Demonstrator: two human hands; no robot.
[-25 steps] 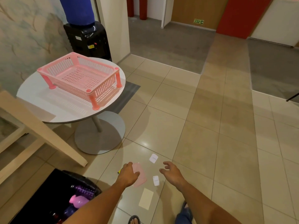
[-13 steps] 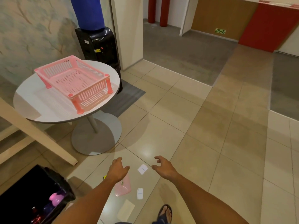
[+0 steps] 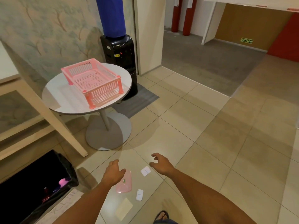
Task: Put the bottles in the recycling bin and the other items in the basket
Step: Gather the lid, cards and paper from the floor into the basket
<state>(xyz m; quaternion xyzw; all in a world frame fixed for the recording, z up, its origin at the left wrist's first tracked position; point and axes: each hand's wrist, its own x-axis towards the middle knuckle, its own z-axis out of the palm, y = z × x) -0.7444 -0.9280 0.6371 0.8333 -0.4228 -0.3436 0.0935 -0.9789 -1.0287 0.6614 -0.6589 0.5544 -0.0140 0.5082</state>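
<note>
A pink slatted basket (image 3: 95, 78) stands empty on a round white table (image 3: 64, 102). At the lower left a black-lined recycling bin (image 3: 53, 172) holds bottles, one pink (image 3: 63, 182). On the floor tiles lie a pink flat item (image 3: 125, 183), a small white card (image 3: 145, 171), a small white device (image 3: 139, 194) and a cream card (image 3: 124, 209). My left hand (image 3: 113, 173) hovers over the pink item's upper edge, fingers apart, holding nothing. My right hand (image 3: 160, 164) hangs open just right of the white card.
A black water dispenser (image 3: 119, 62) with a blue bottle stands behind the table, a grey mat (image 3: 139, 101) in front of it. A slanted wooden beam (image 3: 48, 113) runs beside the bin. My sandalled foot (image 3: 161, 215) shows at the bottom edge.
The view has lifted and swung left, so the table and basket sit nearer the middle. Both hands have risen a little from the floor items and stay empty.
</note>
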